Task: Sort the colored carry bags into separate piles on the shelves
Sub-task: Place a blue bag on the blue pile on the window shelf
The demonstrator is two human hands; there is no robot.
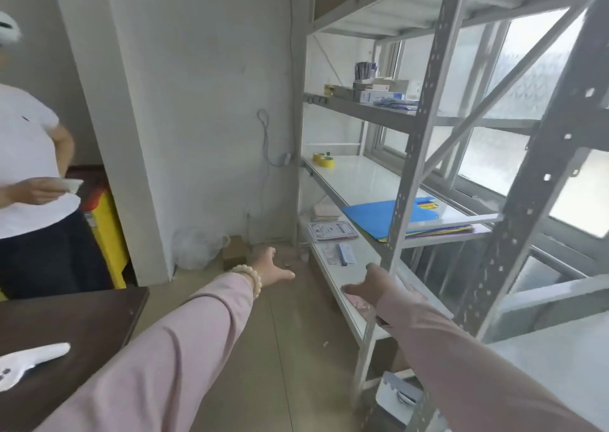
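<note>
Head camera is showing the pile of carry bags point(379, 215) lying flat at the near end of the middle shelf point(362, 174). A blue bag is lying on top, and yellow and purple edges are sticking out underneath along the shelf's front edge. A grey upright point(418, 128) of the rack is crossing in front of the pile.

I am holding both arms out in front of me in pink sleeves. My right hand point(372, 283) is hovering over the front edge of the bottom shelf point(333, 273), below the pile and apart from it, fingers spread and relaxed, gripping nothing. My left hand point(270, 268) is hanging over the floor to the left of the rack, thumb out and fingers straight, also holding nothing. A bead bracelet point(247, 278) is sitting on that wrist.

A yellow tape roll point(324, 159) is resting at the far end of the middle shelf, well apart from the bags. Printed sheets point(333, 230) and a pink stack point(326, 210) are lying at the far end of the bottom shelf. Boxes point(379, 92) are sitting on the shelf above.

At the left edge a person in a white shirt point(26, 154) is standing and holding something small and white. A dark table point(82, 319) is filling the lower left corner, with a white object point(29, 360) lying on it.
</note>
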